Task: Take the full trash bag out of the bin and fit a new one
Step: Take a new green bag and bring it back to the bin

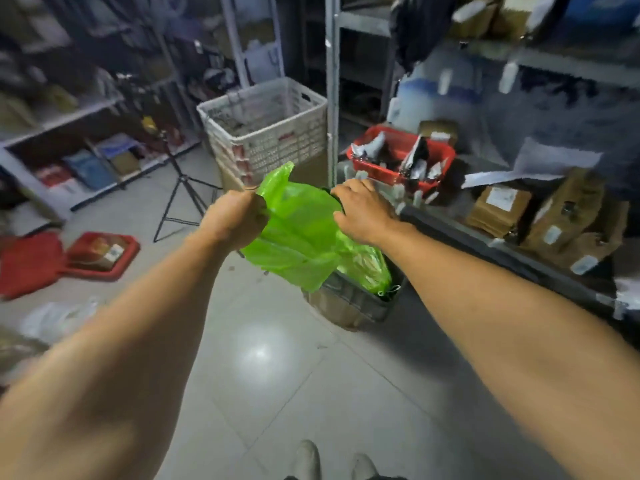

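Note:
A bright green plastic bag hangs in the air above a small dark bin on the floor. My left hand is fisted on the bag's left edge, with a handle flap sticking up past it. My right hand grips the bag's right edge. The bag's lower end droops into the bin's mouth, where more green plastic shows. The bin's inside is mostly hidden by the bag.
A white slatted crate stands behind the bin, a red basket of packets to its right. A black tripod stands left. Red trays and a white plastic bag lie on the tiled floor. Shelving with brown parcels runs along the right.

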Motion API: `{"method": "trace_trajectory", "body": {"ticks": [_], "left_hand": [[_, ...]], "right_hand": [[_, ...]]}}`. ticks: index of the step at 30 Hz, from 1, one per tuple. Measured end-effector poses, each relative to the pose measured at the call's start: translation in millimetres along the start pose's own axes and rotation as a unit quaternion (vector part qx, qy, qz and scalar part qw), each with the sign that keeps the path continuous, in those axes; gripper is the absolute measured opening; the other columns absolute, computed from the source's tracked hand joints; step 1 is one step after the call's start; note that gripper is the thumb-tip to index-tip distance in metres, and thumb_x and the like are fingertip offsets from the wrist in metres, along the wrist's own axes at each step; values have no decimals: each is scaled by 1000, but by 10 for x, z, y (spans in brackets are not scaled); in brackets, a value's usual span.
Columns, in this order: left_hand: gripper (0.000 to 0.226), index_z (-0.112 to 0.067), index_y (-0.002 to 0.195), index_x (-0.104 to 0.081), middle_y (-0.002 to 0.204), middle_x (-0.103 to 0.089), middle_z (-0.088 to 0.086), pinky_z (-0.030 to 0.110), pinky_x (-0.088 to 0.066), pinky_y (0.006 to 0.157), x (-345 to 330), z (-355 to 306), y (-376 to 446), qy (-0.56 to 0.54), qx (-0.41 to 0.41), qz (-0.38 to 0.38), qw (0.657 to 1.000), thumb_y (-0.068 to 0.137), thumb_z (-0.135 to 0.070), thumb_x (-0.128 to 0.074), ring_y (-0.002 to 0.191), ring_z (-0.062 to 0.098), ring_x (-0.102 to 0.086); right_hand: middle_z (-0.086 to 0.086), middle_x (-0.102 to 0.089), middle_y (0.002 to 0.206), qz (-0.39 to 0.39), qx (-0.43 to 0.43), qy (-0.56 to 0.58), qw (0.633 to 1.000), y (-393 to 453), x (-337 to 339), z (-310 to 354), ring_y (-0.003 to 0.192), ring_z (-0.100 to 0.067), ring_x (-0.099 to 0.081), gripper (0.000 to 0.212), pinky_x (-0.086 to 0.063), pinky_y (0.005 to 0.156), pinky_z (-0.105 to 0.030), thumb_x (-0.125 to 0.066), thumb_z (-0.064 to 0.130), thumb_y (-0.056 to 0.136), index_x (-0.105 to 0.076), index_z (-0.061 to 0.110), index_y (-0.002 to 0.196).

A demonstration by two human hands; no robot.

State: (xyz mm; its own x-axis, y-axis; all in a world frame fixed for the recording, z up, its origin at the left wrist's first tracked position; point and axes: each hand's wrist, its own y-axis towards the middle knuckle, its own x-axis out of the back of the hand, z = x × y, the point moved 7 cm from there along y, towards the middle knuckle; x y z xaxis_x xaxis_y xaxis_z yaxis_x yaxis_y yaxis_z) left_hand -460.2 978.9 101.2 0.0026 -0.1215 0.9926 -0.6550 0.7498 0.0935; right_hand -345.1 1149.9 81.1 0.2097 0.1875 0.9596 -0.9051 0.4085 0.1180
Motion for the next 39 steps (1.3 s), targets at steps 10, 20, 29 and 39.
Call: {"method": "trace_trajectory", "body": {"ticks": [10, 20, 29, 39], "left_hand": [[22, -9, 95, -65, 96, -67, 24, 39, -50, 68, 88, 1227, -1912, 53, 247, 24, 967, 82, -25, -56, 91, 44, -65], [22, -13, 97, -66, 105, -67, 21, 40, -50, 74, 516, 2288, -3696, 84, 387, 0, 918, 84, -30, -58, 97, 41, -63], [24, -15, 105, -66, 113, -65, 19, 37, -47, 74, 625, 3299, -4939, 71, 429, 10, 900, 87, -28, -56, 103, 39, -61], [17, -18, 94, -64, 106, -68, 15, 38, -48, 74, 517, 4371, -5623, 33, 464, 26, 885, 85, -30, -58, 99, 36, -63]], "right_hand": [[-10, -48, 134, 79, 206, 5, 975, -194, -561, 1580, 126, -33, -41, 46, -43, 101, -46, -52, 26, 90, -49, 15, 134], [-9, -51, 132, 87, 370, 15, 925, -877, -832, 3495, 125, -32, -43, 45, -47, 95, -44, -56, 29, 87, -50, 17, 131], [-12, -49, 134, 82, 400, 17, 913, -1403, -1186, 4976, 126, -34, -41, 46, -48, 95, -46, -57, 29, 87, -48, 15, 130], [-11, -48, 135, 107, 445, 7, 889, -1532, -1698, 6363, 126, -31, -41, 45, -47, 94, -42, -58, 29, 88, -52, 20, 132]]}}
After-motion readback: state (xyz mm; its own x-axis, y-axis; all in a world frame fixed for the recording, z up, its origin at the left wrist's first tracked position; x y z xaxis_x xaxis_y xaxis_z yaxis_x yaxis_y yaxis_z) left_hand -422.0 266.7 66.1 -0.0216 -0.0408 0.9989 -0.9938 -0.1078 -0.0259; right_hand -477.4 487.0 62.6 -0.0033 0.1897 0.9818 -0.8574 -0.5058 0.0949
